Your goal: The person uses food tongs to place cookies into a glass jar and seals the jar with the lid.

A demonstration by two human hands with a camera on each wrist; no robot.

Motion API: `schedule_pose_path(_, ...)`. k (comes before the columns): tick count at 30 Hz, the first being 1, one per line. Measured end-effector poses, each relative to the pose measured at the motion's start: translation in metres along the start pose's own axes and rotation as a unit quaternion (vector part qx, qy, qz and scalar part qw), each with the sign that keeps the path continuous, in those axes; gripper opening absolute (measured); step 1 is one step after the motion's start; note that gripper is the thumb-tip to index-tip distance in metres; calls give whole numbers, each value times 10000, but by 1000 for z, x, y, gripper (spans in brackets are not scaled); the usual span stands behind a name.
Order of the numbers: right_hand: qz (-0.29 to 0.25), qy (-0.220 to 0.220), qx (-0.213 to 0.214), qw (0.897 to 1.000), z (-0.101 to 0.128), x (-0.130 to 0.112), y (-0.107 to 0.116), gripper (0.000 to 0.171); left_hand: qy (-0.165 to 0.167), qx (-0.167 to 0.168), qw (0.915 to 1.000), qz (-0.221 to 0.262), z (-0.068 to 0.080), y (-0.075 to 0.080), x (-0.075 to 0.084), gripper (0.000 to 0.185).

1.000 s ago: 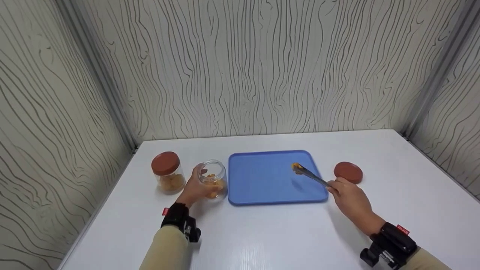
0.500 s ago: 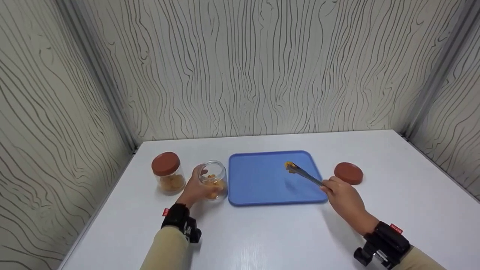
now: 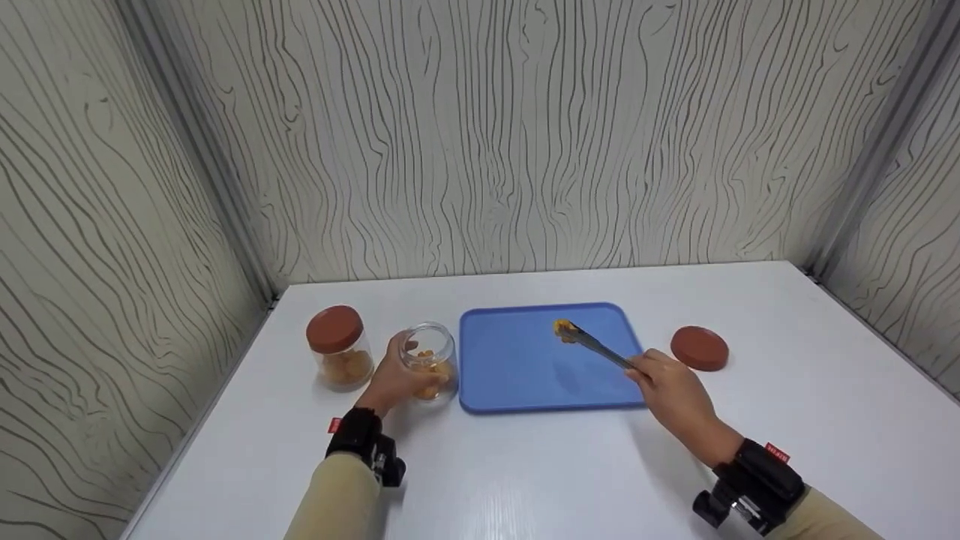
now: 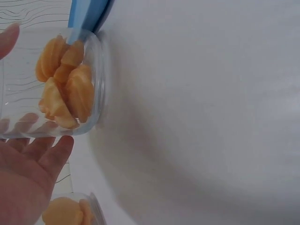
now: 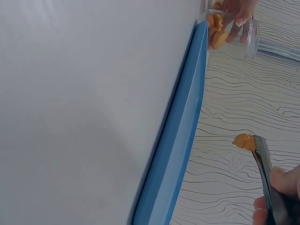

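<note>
My left hand [image 3: 395, 380] curls round an uncapped clear jar [image 3: 430, 341], thumb on one side and fingers on the other. Several ridged orange-yellow cookies [image 4: 65, 84] lie at the jar's bottom in the left wrist view. In my right hand [image 3: 679, 394] I grip metal tongs [image 3: 600, 348], whose tips pinch one cookie [image 5: 244, 141]. That cookie hangs above the blue tray [image 3: 510, 367], with a shadow falling on the tray below it. The jar stands right at the tray's left edge.
A second clear jar [image 3: 345, 367] of cookies, capped with a red-brown lid [image 3: 334, 328], stands left of my left hand. Another red-brown lid [image 3: 700, 348] lies on the white table [image 3: 510, 465] right of the tray. Patterned walls [image 3: 480, 135] rise behind and beside the table.
My right hand has moved left over the tray, carrying the tongs and the cookie toward the uncapped jar. My left hand has kept its grip on the jar.
</note>
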State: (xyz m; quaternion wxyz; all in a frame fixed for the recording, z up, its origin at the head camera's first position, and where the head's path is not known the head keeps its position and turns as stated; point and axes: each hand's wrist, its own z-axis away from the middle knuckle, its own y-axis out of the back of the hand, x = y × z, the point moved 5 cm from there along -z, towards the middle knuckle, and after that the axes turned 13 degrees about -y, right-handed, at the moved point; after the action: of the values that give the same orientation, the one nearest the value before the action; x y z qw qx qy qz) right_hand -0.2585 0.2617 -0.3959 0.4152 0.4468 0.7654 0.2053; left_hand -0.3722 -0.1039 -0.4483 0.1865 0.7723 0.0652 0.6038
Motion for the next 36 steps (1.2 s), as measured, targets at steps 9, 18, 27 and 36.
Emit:
schedule_pose_path(9, -47, 285, 199, 9994, -4, -9, -5, 12, 114, 6, 9999, -62, 1, 1, 1, 105)
schedule_pose_path(18, -48, 77, -59, 9999, -7, -14, -9, 8, 190, -5, 9998, -87, 1, 1, -2, 106)
schedule_pose_path(27, -79, 204, -6, 9998, -8, -20, -15, 8, -52, 18, 10000, 46, 1, 0, -1, 101)
schedule_pose_path(36, -145, 499, 202, 9984, -9, -27, -17, 11, -41, 15, 10000, 58, 0, -1, 0, 101)
